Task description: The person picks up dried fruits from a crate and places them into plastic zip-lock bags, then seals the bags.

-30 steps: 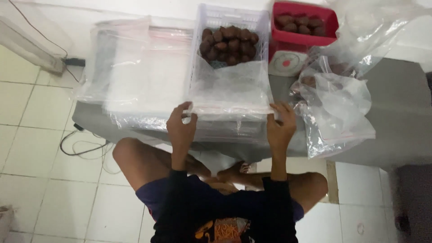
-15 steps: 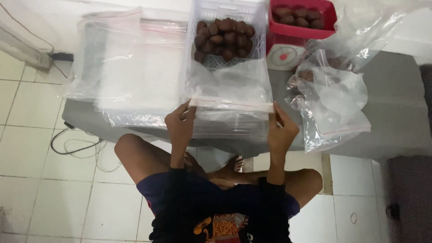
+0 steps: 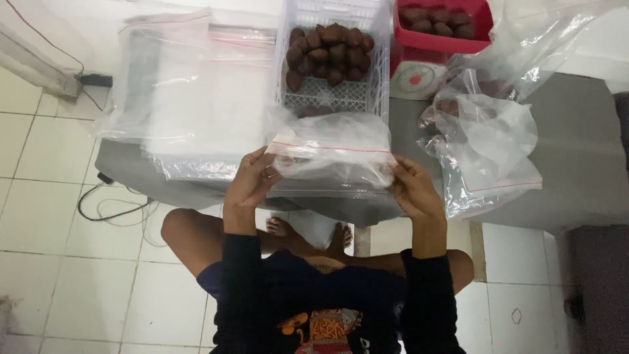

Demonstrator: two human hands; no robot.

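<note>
Mid-frame at the counter [image 3: 576, 164] edge, left hand [image 3: 249, 180] and right hand [image 3: 413, 190] each pinch a clear zip bag [image 3: 331, 154], arms bent inward.

**Clear bag at the table's near edge**

I have a clear plastic bag [image 3: 331, 157] with a thin red strip along its top. It is puffed and crinkled, lying across the near edge of the grey table [image 3: 576, 164], in front of the white basket. My left hand [image 3: 249, 180] pinches its left end and my right hand [image 3: 413, 190] pinches its right end, stretching it flat between them.
</note>
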